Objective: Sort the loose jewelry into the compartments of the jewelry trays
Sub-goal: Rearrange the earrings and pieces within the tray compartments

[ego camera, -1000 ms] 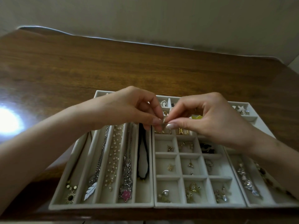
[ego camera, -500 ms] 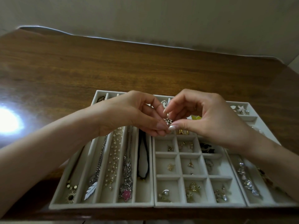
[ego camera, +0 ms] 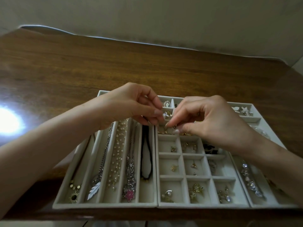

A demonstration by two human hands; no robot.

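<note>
Three grey velvet jewelry trays stand side by side. The left tray [ego camera: 105, 205] has long slots with necklaces. The middle tray [ego camera: 203, 205] has small square compartments with earrings and rings. The right tray [ego camera: 255, 119] holds sparkly pieces. My left hand [ego camera: 129, 104] and my right hand [ego camera: 213, 118] meet low over the middle tray's upper compartments. Together their fingertips pinch a small gold piece [ego camera: 166, 127], which is mostly hidden by the fingers. It hangs just above a compartment that holds gold jewelry.
The trays sit at the near edge of a brown wooden table [ego camera: 82, 71], with a pale wall behind it. A bright glare spot [ego camera: 8, 120] lies on the table at the left. A white flower earring [ego camera: 165, 114] lies in a compartment between my fingertips.
Both hands have dropped from above the trays toward the middle tray's upper compartments, still pinching the small piece between them.
</note>
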